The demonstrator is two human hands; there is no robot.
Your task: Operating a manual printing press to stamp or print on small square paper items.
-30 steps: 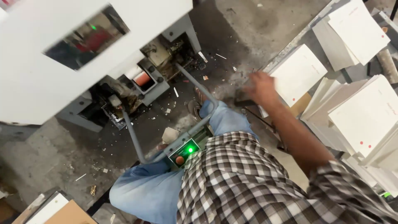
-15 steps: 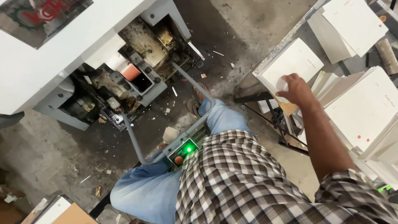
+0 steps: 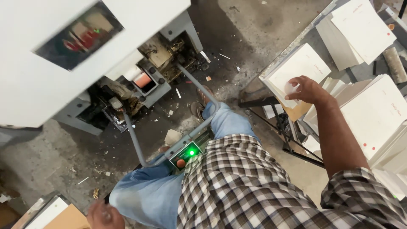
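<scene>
My right hand (image 3: 306,90) reaches out to the right and lies on a stack of white sheets (image 3: 302,68) at the edge of a metal rack. Its fingers curl at the near corner of the top sheet and pinch it. Low at the left, my left hand (image 3: 103,215) is blurred beside my knee in blue jeans (image 3: 146,195), next to a brown board and white sheet pile (image 3: 55,216). Whether it holds anything is unclear. In front of my lap stands a small control box (image 3: 188,153) with a lit green lamp and a red button.
A big white machine (image 3: 63,46) with a greasy open mechanism (image 3: 140,89) fills the upper left. A grey tube frame (image 3: 135,144) runs from it to the control box. More white sheet stacks (image 3: 373,114) lie on the right rack. Paper scraps litter the concrete floor (image 3: 55,157).
My right hand swung from near my knee out to the right and settled on the white sheet stack. My left hand has come into view at the bottom left.
</scene>
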